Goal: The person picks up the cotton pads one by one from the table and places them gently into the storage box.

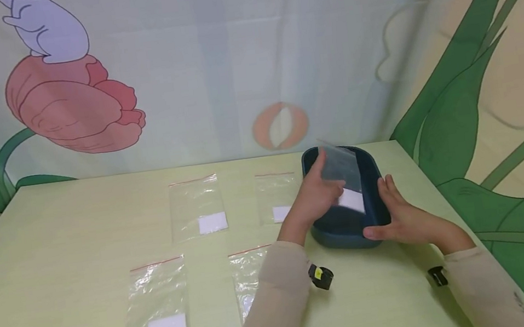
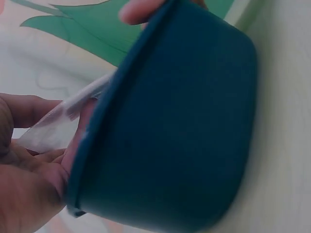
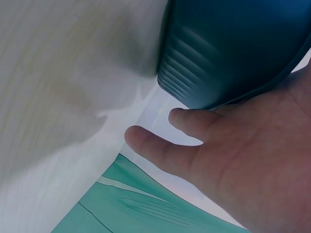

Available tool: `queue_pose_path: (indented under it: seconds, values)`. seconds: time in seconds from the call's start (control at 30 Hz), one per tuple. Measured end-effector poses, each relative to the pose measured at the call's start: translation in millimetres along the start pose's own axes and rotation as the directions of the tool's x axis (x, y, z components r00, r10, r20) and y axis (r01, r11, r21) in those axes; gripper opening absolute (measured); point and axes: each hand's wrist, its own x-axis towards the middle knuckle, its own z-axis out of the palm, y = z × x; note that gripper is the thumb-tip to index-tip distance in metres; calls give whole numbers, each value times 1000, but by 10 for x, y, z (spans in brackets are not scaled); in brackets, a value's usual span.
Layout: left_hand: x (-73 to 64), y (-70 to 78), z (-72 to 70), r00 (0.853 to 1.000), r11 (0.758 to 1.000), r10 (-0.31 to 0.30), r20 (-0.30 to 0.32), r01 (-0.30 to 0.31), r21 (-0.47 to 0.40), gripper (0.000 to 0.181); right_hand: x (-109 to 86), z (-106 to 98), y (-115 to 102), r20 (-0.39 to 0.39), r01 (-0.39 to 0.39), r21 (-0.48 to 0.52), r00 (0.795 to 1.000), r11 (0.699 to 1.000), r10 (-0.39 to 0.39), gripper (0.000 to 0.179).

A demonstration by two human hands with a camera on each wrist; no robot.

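Observation:
My left hand (image 1: pixel 316 196) holds a clear zip bag (image 1: pixel 342 167) with a white rectangle in its lower part, over the opening of a dark blue plastic bin (image 1: pixel 332 240). In the left wrist view the bag (image 2: pixel 51 131) stands between the fingers and thumb, just past the bin's rim (image 2: pixel 82 165). My right hand (image 1: pixel 410 218) grips the bin's near right corner, its thumb at the rim and its fingers along the outer right wall. Two fingers of the right hand (image 3: pixel 243 145) stretch past the bin's wall (image 3: pixel 223 53) in the right wrist view. What lies inside the bin is hidden.
Several clear zip bags with red seals and white rectangles lie flat on the pale table (image 1: pixel 57 268): far left (image 1: pixel 195 208), far middle (image 1: pixel 273 195), near left (image 1: pixel 156 307), and one (image 1: pixel 247 276) partly under the left sleeve. A printed curtain (image 1: pixel 182 85) hangs behind.

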Motion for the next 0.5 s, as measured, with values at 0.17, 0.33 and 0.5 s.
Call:
queue_pose_path:
  seconds: [0.17,0.33,0.5]
  values:
    - [40,-73,110,1000,984,-24,-16,27,178,86,1,-1,13,-4,5,8,1000,1000,-5,125]
    - [63,-125,209,1000,918,-6,14,-1,396,81,11,11,35,-8,12,1,1000,1000,-12,124]
    - [62,-123,247,999,873,-35,11,25,488,77,13,11,28,-12,19,-1,1000,1000,-19,125]
